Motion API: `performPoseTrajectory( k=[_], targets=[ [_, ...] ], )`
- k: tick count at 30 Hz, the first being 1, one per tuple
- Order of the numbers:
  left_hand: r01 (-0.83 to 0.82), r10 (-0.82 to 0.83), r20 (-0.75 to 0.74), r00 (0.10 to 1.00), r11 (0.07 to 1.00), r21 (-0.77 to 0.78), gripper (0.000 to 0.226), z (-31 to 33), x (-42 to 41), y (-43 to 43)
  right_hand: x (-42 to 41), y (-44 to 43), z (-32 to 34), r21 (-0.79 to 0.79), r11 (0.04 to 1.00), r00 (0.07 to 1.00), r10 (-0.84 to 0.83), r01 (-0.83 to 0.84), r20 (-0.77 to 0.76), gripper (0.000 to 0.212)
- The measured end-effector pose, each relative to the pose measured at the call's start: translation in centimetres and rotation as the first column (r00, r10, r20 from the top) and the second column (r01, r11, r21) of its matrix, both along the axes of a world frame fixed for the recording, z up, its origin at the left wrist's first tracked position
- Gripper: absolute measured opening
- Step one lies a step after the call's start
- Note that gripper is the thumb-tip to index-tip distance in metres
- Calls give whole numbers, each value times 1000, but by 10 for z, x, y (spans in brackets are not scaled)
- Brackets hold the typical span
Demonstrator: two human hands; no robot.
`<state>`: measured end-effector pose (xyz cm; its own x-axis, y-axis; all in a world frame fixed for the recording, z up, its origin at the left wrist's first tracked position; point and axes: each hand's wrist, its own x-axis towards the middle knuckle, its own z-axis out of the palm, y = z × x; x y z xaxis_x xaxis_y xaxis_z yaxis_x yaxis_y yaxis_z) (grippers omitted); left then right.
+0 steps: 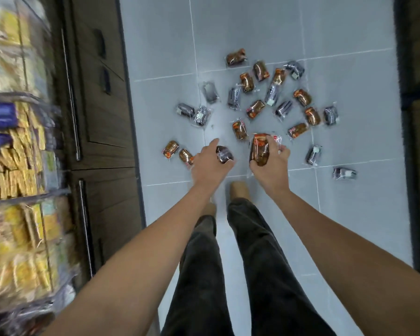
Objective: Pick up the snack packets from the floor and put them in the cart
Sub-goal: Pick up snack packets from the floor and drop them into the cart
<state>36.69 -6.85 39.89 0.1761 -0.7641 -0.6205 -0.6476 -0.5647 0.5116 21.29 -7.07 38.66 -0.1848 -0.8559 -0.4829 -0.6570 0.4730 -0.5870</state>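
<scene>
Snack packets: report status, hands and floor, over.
Left hand grips a dark packet. Right hand grips an orange packet. Many scattered packets on the tiled floor ahead. Nothing blocks them.

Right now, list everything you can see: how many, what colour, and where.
brown-orange packets: about eleven, brown and orange, scattered on the floor ahead
dark packets: about ten, black-grey, mixed among them
floor: one, pale grey tiles, underfoot
cupboards: count unclear, dark brown wood, along the left
shelves: blurred, holding yellow and purple packs, far left
trousers: one pair, dark, bottom centre
shoes: two, tan, just below the hands
left grip: one, centre, holds the held dark packet
right grip: one, centre, holds the held brown packet
</scene>
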Motion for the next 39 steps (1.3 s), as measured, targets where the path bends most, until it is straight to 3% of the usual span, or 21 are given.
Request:
performPoseTrajectory(
  k=[4, 8, 19, 22, 28, 33, 36, 39],
  targets=[
    [59, -64, -53, 997, 995, -84, 79, 45, -11, 12, -18, 33, 46, -13, 989, 988, -149, 150, 36, 74],
    [209, -227, -84, 970, 962, -178, 66, 88, -29, 22, -36, 76, 87, -88, 939, 943, -326, 331, 69, 72],
    [551, -599, -158, 785, 792, -262, 72, 171, -130, 114, -99, 229, 171, -213, 654, 686, -709, 726, 161, 71],
    [639, -690, -167, 705, 719, -273, 55, 186, -164, 162, -121, 290, 186, -229, 567, 605, -779, 791, 166, 71],
    [756, -816, -153, 557, 575, -313, 43, 209, -230, 285, -163, 439, 211, -270, 389, 441, -881, 881, 171, 69],
    [795, -860, -202, 468, 510, -329, 47, 228, -282, 420, -192, 584, 223, -313, 284, 352, -918, 906, 184, 68],
    [811, -876, -282, 391, 473, -344, 35, 237, -312, 503, -204, 671, 231, -331, 190, 268, -940, 924, 210, 69],
    [836, -875, -345, 340, 449, -315, 59, 248, -338, 579, -212, 755, 238, -333, 114, 196, -955, 936, 225, 71]
  ],
)
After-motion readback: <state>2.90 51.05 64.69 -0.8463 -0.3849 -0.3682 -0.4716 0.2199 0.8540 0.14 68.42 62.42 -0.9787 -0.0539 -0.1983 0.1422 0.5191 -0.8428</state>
